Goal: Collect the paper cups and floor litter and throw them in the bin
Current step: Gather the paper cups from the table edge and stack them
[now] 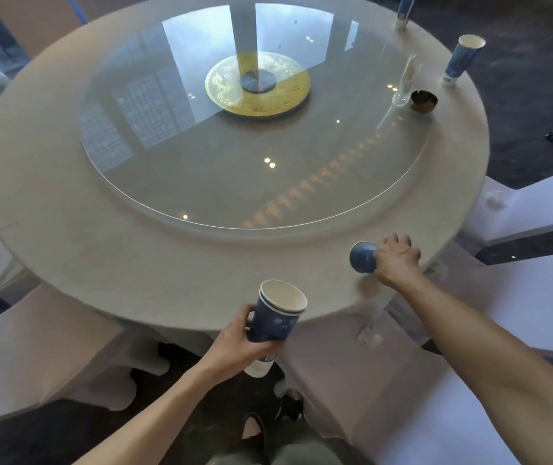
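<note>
Paper, dark blue outside and white inside — that's the nested stack of cups (277,322) in the left hand (238,347), fingers wrapped round the lower half, mouth tilted toward the table. The right hand (397,258) is closed on another blue paper cup (362,262), held sideways just above the beige tablecloth (100,250) near the table's edge, base pointing left.

What could go wrong, I reckon: that sideways cup may drip any dregs onto the cloth, and pushing it into the stack at an angle could crumple a rim or knock the stack loose — paper cups squash easily.

Further out, two more blue-and-white cups (461,60) (405,11) stand upright at the far right rim, close to a clear glass (406,85) and a small dark bowl (423,101) beside the glass turntable (201,156). Reaching past the glass could tip it. No bin in view.
</note>
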Demonstrator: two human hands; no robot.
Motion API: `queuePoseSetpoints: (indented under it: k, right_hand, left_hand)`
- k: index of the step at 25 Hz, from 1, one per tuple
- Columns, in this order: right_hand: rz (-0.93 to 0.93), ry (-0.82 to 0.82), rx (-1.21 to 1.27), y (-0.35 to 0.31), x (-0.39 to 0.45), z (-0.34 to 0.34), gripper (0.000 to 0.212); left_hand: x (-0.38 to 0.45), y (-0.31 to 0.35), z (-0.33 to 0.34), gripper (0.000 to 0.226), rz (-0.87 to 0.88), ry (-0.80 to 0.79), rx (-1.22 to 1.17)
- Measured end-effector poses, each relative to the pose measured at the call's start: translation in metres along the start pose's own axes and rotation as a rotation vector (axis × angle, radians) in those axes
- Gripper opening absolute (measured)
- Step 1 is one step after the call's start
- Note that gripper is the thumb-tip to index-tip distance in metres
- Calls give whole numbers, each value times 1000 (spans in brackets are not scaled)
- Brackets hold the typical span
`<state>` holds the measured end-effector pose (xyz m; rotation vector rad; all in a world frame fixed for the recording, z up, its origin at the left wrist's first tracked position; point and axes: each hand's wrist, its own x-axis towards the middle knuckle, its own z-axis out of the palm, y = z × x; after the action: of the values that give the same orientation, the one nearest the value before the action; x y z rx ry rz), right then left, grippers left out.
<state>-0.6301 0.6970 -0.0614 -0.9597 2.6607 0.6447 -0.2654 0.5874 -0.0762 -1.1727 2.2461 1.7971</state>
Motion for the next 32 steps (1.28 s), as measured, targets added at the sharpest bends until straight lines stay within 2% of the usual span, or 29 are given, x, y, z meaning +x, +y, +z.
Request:
queuePoseSetpoints:
  k: [6,9,11,14,17,22,25,27,32]
  right_hand:
    - [-10,-31,981,5,-119,43,69]
    - [-23,-53,1107,6,-185,64,78]
    - [-52,-117,1205,7,-218,79,84]
    - [-68,-215,1407,7,-254,95,68]
    - [-74,-239,1485,9,-272,97,69]
    - [-122,-233,1516,19,-279,97,68]
    - [-188,-194,1520,35,-277,96,66]
    - [-214,-228,1524,50,-278,97,66]
    - [-360,-285,1511,65,-281,100,69]
  left_hand:
    - [8,28,-3,86,72,136,-271]
    - [14,51,-3,76,133,215,-453]
    - [12,66,3,70,175,186,-545]
    - [1,80,29,72,198,123,-609]
    - [-14,86,55,83,172,92,-586]
    - [-32,88,99,67,125,21,-399]
    - [-45,93,123,73,150,-16,-331]
    - [-57,95,141,79,156,-28,-315]
    - [-76,94,173,71,156,64,-278]
